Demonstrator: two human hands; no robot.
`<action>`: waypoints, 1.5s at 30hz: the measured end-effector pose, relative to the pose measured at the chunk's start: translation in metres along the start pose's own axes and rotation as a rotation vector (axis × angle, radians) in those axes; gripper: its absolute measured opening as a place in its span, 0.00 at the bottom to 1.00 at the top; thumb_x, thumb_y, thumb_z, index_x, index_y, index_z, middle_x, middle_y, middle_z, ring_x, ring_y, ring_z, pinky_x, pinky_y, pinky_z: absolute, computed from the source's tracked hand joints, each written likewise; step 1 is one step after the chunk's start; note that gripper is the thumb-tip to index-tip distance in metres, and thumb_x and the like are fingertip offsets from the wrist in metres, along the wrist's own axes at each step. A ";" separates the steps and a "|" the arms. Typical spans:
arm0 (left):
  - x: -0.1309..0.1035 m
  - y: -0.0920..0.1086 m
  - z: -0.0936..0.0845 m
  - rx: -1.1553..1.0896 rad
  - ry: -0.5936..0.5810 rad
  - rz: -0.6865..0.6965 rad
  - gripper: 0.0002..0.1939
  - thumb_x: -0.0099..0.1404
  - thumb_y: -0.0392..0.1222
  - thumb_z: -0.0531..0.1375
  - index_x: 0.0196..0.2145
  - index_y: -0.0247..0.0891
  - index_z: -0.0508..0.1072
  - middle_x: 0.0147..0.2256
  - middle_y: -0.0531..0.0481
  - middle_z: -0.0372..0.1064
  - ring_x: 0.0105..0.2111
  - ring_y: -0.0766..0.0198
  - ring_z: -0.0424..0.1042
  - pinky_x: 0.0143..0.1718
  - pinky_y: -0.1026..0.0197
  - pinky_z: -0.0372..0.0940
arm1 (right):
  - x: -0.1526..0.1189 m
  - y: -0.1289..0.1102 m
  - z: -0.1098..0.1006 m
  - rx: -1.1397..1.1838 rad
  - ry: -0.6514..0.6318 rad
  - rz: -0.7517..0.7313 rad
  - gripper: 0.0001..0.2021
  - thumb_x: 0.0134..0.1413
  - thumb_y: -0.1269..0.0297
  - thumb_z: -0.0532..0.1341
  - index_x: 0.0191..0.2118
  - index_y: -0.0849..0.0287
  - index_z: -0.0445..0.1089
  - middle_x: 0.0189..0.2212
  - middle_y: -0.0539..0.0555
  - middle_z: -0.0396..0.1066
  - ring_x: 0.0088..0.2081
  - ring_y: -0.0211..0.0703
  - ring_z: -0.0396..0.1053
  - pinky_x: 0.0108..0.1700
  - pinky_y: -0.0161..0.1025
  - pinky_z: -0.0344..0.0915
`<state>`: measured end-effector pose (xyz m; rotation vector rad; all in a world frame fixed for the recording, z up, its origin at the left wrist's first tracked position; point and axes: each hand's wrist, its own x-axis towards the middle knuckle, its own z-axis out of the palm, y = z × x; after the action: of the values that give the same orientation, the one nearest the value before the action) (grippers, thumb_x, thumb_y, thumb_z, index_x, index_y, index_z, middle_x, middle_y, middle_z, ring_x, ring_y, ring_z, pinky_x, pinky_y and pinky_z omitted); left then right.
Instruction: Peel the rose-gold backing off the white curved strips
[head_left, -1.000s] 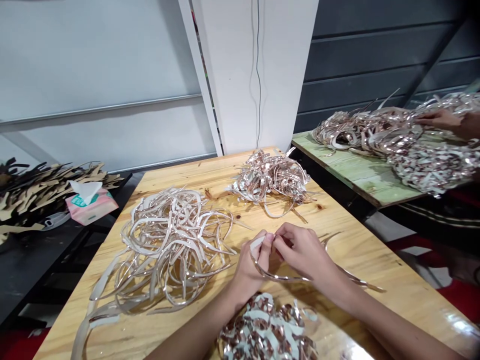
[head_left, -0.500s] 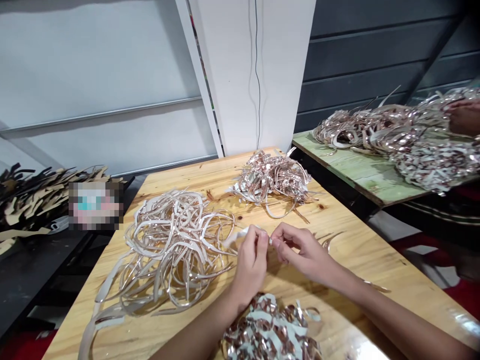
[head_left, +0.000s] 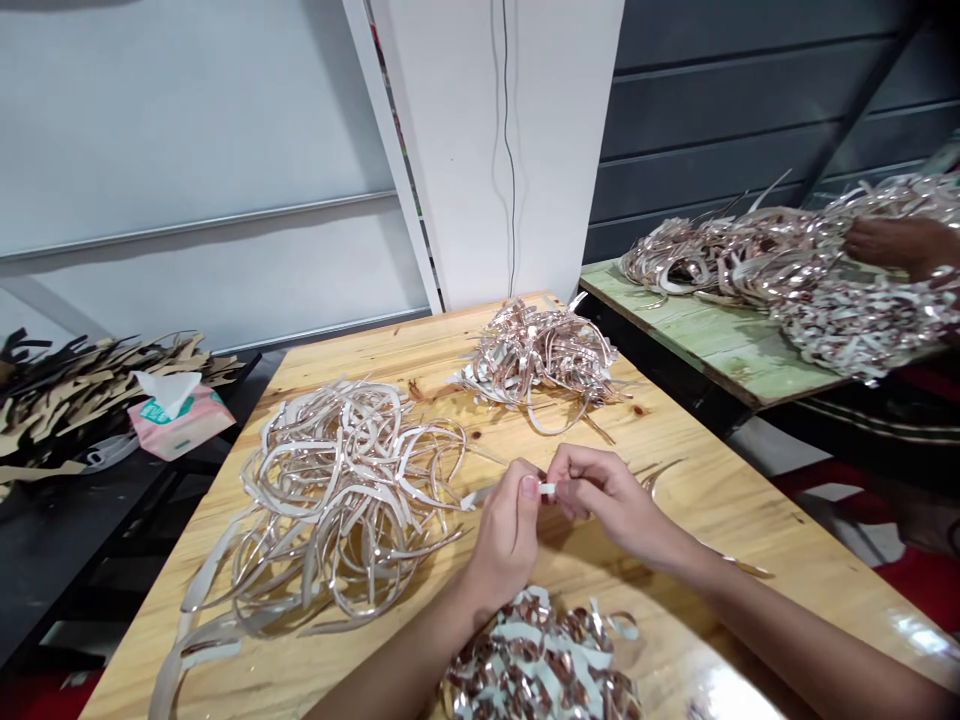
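Observation:
Over the middle of the wooden table, my left hand (head_left: 511,530) pinches a narrow pale strip (head_left: 548,489). Close on its right, my right hand (head_left: 604,498) grips the same strip, with a short bit showing between the fingertips. Part of the strip sticks out to the left of my left hand. Below my hands, at the near edge, lies a pile of short curled white and rose-gold pieces (head_left: 551,655). A large tangle of long strips (head_left: 345,490) spreads on the left, and a shiny rose-gold bundle (head_left: 544,350) sits farther back.
The wooden table (head_left: 360,350) meets a white wall. On the dark table at left are a pink tissue box (head_left: 182,422) and brown paper strips (head_left: 97,390). At right, another person's hand (head_left: 896,243) touches shiny strips on a green table (head_left: 690,335).
My hands have come slightly lower, and more of the strip shows between them. The other person's hand has moved left into fuller view. The camera view has shifted slightly.

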<state>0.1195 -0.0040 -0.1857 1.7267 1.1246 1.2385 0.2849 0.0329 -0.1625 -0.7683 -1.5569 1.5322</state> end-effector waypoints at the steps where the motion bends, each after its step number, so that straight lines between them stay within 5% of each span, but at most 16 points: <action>1: 0.000 0.000 0.000 -0.014 0.013 0.004 0.20 0.81 0.49 0.41 0.37 0.40 0.65 0.32 0.51 0.63 0.33 0.61 0.64 0.38 0.59 0.60 | 0.001 0.001 0.000 0.058 0.015 0.019 0.06 0.59 0.68 0.58 0.31 0.58 0.69 0.20 0.45 0.63 0.22 0.37 0.58 0.27 0.35 0.52; 7: 0.002 0.000 0.001 -0.125 0.052 0.018 0.20 0.81 0.49 0.42 0.38 0.40 0.67 0.37 0.47 0.69 0.38 0.60 0.68 0.43 0.58 0.63 | 0.008 0.002 0.004 0.571 0.098 0.097 0.07 0.50 0.70 0.56 0.24 0.56 0.69 0.13 0.43 0.52 0.20 0.39 0.53 0.33 0.39 0.61; 11: 0.004 -0.004 0.002 -0.215 0.136 -0.052 0.19 0.81 0.50 0.44 0.39 0.39 0.68 0.33 0.50 0.66 0.33 0.62 0.65 0.40 0.59 0.62 | 0.013 0.007 0.002 0.686 0.175 0.121 0.11 0.55 0.64 0.53 0.23 0.55 0.65 0.13 0.43 0.48 0.19 0.39 0.49 0.33 0.40 0.61; 16: 0.002 -0.006 -0.001 -0.128 0.248 -0.023 0.19 0.80 0.52 0.45 0.37 0.40 0.67 0.30 0.53 0.61 0.31 0.63 0.62 0.37 0.61 0.59 | 0.009 0.009 -0.003 0.127 0.138 0.026 0.22 0.66 0.47 0.52 0.27 0.56 0.66 0.19 0.47 0.59 0.23 0.41 0.58 0.31 0.39 0.57; 20: -0.001 -0.005 -0.004 -0.089 0.150 0.038 0.19 0.81 0.50 0.45 0.36 0.40 0.66 0.32 0.52 0.64 0.33 0.62 0.64 0.39 0.60 0.59 | 0.000 -0.002 0.005 -0.431 0.121 -0.040 0.13 0.65 0.56 0.61 0.31 0.57 0.66 0.23 0.47 0.64 0.26 0.40 0.60 0.30 0.37 0.53; 25: 0.002 -0.002 -0.006 -0.121 -0.015 0.059 0.17 0.76 0.55 0.53 0.35 0.40 0.62 0.33 0.52 0.62 0.34 0.62 0.63 0.38 0.59 0.59 | -0.007 -0.009 0.013 -0.522 0.023 -0.132 0.10 0.68 0.64 0.56 0.32 0.57 0.64 0.26 0.47 0.66 0.28 0.39 0.61 0.32 0.36 0.55; 35: 0.005 0.000 -0.004 -0.116 -0.034 -0.086 0.18 0.81 0.48 0.44 0.36 0.40 0.63 0.31 0.54 0.57 0.32 0.63 0.58 0.37 0.60 0.56 | 0.003 0.001 0.005 0.030 0.087 0.025 0.10 0.62 0.67 0.56 0.27 0.57 0.64 0.22 0.44 0.58 0.23 0.36 0.53 0.26 0.35 0.50; 41: 0.008 -0.004 0.001 -0.291 0.032 -0.116 0.19 0.80 0.49 0.46 0.36 0.39 0.68 0.32 0.51 0.65 0.34 0.62 0.64 0.42 0.60 0.61 | 0.008 0.000 0.003 0.462 0.158 0.070 0.12 0.62 0.65 0.60 0.26 0.57 0.62 0.16 0.40 0.48 0.18 0.33 0.49 0.26 0.34 0.54; 45: 0.010 -0.004 0.004 -0.459 -0.002 -0.176 0.20 0.80 0.49 0.47 0.37 0.38 0.71 0.36 0.47 0.70 0.39 0.59 0.69 0.48 0.57 0.63 | 0.010 -0.008 -0.003 0.739 0.176 0.068 0.13 0.61 0.67 0.59 0.24 0.57 0.61 0.17 0.40 0.47 0.17 0.32 0.40 0.21 0.32 0.46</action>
<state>0.1235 0.0064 -0.1871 1.2581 0.8827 1.2654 0.2829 0.0422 -0.1537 -0.5043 -0.7406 1.8546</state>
